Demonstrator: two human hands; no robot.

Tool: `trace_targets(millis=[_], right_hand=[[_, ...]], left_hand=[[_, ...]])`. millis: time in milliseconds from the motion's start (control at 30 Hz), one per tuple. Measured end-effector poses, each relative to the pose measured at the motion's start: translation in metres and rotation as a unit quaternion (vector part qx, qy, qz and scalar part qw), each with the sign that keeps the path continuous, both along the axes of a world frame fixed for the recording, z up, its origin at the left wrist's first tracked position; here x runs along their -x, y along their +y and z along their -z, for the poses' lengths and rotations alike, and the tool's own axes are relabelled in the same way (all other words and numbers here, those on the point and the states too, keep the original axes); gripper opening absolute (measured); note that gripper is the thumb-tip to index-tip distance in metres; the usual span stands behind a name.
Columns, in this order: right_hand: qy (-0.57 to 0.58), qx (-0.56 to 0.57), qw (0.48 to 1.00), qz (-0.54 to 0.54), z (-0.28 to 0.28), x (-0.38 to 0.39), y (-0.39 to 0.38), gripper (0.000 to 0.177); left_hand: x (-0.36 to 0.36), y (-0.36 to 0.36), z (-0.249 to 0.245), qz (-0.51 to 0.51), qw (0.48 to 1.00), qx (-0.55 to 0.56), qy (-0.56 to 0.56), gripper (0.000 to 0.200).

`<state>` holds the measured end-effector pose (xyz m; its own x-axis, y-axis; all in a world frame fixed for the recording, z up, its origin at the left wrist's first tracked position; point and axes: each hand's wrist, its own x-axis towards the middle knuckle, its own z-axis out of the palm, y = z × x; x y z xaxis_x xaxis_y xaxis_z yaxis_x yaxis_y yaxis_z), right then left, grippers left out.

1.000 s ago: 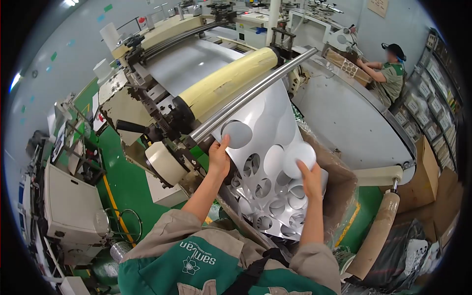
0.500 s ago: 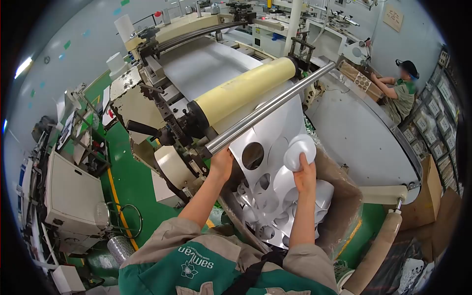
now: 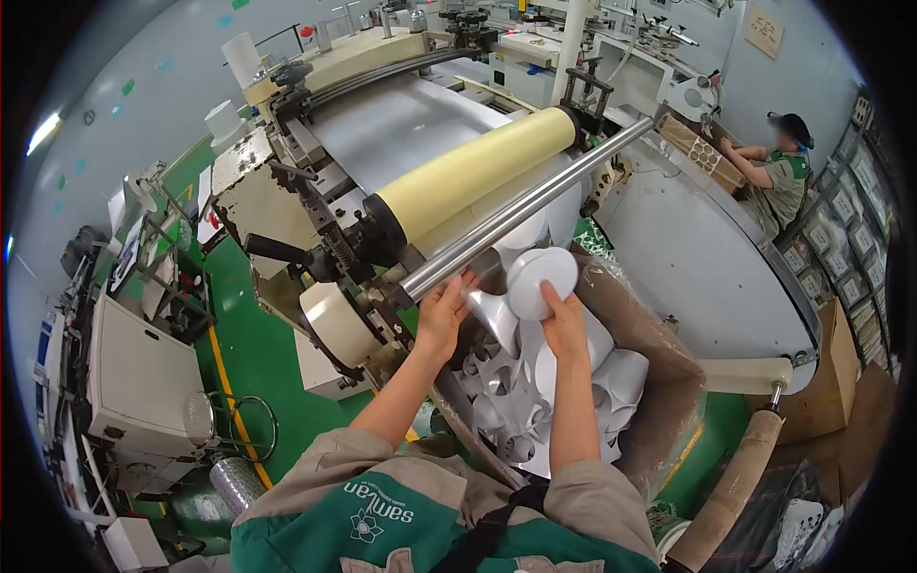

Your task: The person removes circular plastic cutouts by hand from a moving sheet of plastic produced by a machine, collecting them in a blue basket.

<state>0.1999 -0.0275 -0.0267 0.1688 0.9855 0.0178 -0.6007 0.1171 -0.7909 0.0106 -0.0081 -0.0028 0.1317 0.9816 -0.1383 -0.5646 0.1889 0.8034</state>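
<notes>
Presently | white discs [image 3: 541,271] | near edge between right fingers [image 3: 554,300], rest projecting forward

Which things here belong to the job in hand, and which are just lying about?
Apparently in use:
white discs, in the right hand
punched sheet, at the left hand
yellow roller
open carton with cut sheet

Seemingly just nearby:
white cabinet, left
wall notice
cardboard box, far right

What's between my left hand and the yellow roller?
The steel bar: in the head view it runs diagonally between the left hand and the yellow roller. Whether the fingertips touch it, I can't tell.
</notes>
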Motion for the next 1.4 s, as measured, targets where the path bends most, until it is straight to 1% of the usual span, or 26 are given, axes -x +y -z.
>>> trace_targets(millis=[33, 67, 133, 167, 300, 333, 400, 433, 467, 533, 567, 600, 667, 700, 733, 833, 867, 933, 1000, 1067, 1100, 1200, 1233, 1300, 1333, 1400], right_hand=[[0.076, 0.008, 0.997, 0.031, 0.005, -0.006, -0.005, 0.04], [0.099, 0.01, 0.993, 0.056, 0.009, -0.014, -0.007, 0.044], [0.168, 0.011, 0.982, 0.086, 0.003, -0.03, -0.016, 0.044], [0.142, -0.014, 0.984, 0.108, 0.0, -0.036, -0.021, 0.043], [0.008, -0.015, 0.994, 0.103, -0.018, -0.038, -0.023, 0.04], [-0.07, -0.012, 0.991, 0.114, -0.02, -0.035, -0.02, 0.039], [-0.113, -0.016, 0.991, 0.073, -0.028, -0.025, -0.017, 0.037], [-0.142, -0.011, 0.988, 0.055, -0.035, -0.02, -0.017, 0.033], [-0.185, -0.012, 0.982, 0.04, -0.034, -0.017, -0.012, 0.031], [-0.184, -0.033, 0.982, 0.01, -0.044, -0.007, -0.005, 0.03], [-0.197, -0.028, 0.98, -0.015, -0.047, -0.002, -0.001, 0.032], [-0.226, -0.039, 0.973, -0.027, -0.049, 0.003, 0.007, 0.033], [-0.284, -0.061, 0.956, -0.048, -0.045, 0.015, 0.022, 0.034], [-0.309, -0.056, 0.947, -0.071, -0.044, 0.02, 0.026, 0.037], [-0.265, -0.055, 0.959, -0.083, -0.044, 0.026, 0.027, 0.038], [-0.183, -0.058, 0.98, -0.052, -0.036, 0.026, 0.016, 0.037], [-0.153, -0.046, 0.987, -0.021, -0.028, 0.021, 0.011, 0.038], [-0.092, -0.027, 0.995, 0.036, -0.014, 0.002, 0.002, 0.039], [-0.094, -0.053, 0.984, 0.143, -0.008, -0.02, -0.01, 0.041], [-0.093, -0.002, 0.983, 0.159, -0.005, -0.042, -0.021, 0.043], [-0.077, -0.013, 0.986, 0.15, -0.012, -0.046, -0.026, 0.041], [-0.054, -0.025, 0.994, 0.095, -0.03, -0.041, -0.029, 0.038], [-0.068, -0.026, 0.995, 0.075, -0.038, -0.034, -0.027, 0.035], [-0.096, -0.067, 0.993, 0.009, -0.051, -0.015, -0.017, 0.033], [-0.11, -0.085, 0.99, -0.028, -0.054, -0.006, -0.008, 0.033], [-0.23, -0.052, 0.97, -0.065, -0.059, 0.011, 0.009, 0.035]], left_hand=[[-0.005, -0.002, -0.007, -0.005, 1.0, -0.021, 0.005, 0.035], [-0.006, -0.002, -0.004, 0.019, 0.999, -0.04, -0.005, 0.033], [-0.01, -0.005, 0.003, 0.033, 0.996, -0.075, 0.018, 0.031], [-0.012, -0.006, 0.006, 0.027, 0.996, -0.079, 0.025, 0.03], [-0.016, -0.019, 0.018, 0.061, 0.995, -0.072, 0.028, 0.03], [-0.021, -0.029, 0.016, 0.074, 0.996, -0.032, 0.031, 0.031], [-0.023, -0.042, 0.014, 0.162, 0.983, -0.013, 0.08, 0.035], [-0.022, -0.044, 0.012, 0.188, 0.981, 0.02, 0.049, 0.044], [-0.022, -0.043, 0.007, 0.168, 0.982, 0.074, 0.037, 0.048], [-0.018, -0.03, 0.003, 0.036, 0.997, 0.037, 0.066, 0.045], [-0.014, -0.022, 0.0, 0.002, 0.998, -0.011, 0.057, 0.036], [-0.01, -0.012, 0.002, 0.01, 0.999, -0.045, 0.008, 0.03], [-0.008, -0.007, -0.007, -0.004, 0.998, -0.056, 0.007, 0.025], [-0.005, -0.007, -0.004, 0.046, 0.997, -0.056, -0.017, 0.025], [-0.009, -0.009, -0.001, 0.018, 0.998, -0.046, -0.044, 0.024], [-0.006, -0.007, 0.01, 0.042, 0.997, -0.039, -0.047, 0.026], [-0.006, -0.006, 0.015, 0.046, 0.997, -0.033, -0.054, 0.027], [-0.008, -0.01, 0.004, 0.05, 0.996, -0.024, -0.067, 0.031], [-0.006, -0.009, -0.007, 0.04, 0.998, -0.005, -0.051, 0.035], [-0.002, 0.0, -0.017, 0.035, 0.998, 0.029, -0.052, 0.036], [0.001, 0.006, -0.016, 0.044, 0.997, 0.021, -0.057, 0.033], [0.002, 0.02, -0.014, -0.027, 0.995, -0.085, -0.052, 0.032], [0.002, 0.023, -0.013, -0.035, 0.995, -0.041, -0.086, 0.029], [-0.005, 0.026, 0.003, -0.042, 0.996, -0.042, -0.073, 0.027], [-0.01, 0.018, -0.003, -0.047, 0.996, -0.042, -0.066, 0.026], [-0.019, -0.006, 0.001, -0.011, 0.999, -0.03, -0.044, 0.022]])
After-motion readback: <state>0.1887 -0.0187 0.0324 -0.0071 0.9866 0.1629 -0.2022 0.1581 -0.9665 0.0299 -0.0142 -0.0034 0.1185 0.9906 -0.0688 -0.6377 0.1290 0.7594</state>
